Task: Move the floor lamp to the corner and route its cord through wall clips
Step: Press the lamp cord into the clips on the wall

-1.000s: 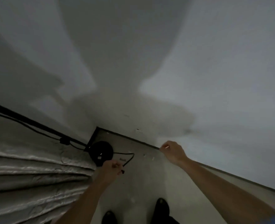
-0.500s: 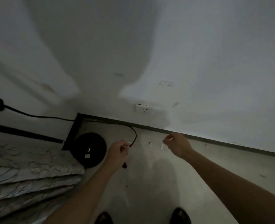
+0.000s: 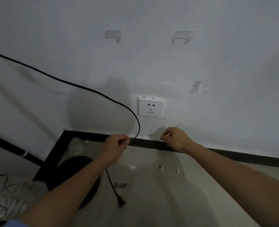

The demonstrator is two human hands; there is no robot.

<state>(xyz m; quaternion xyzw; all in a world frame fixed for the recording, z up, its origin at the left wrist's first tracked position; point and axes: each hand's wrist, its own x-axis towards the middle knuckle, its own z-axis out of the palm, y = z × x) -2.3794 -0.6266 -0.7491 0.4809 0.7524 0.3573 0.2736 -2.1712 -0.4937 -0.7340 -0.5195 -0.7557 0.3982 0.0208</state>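
Both hands work low by the skirting: the left hand (image 3: 117, 144) pinches the black cord (image 3: 79, 86), whose plug (image 3: 121, 202) dangles below it. Right hand (image 3: 176, 139) is closed on a small white piece (too small to identify). Above and between them sits the wall socket (image 3: 151, 106); the lamp base (image 3: 73, 171) lies under the left forearm.

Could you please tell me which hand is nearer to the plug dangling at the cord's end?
Left. The left hand grips the cord directly above the plug; the right hand is farther right.
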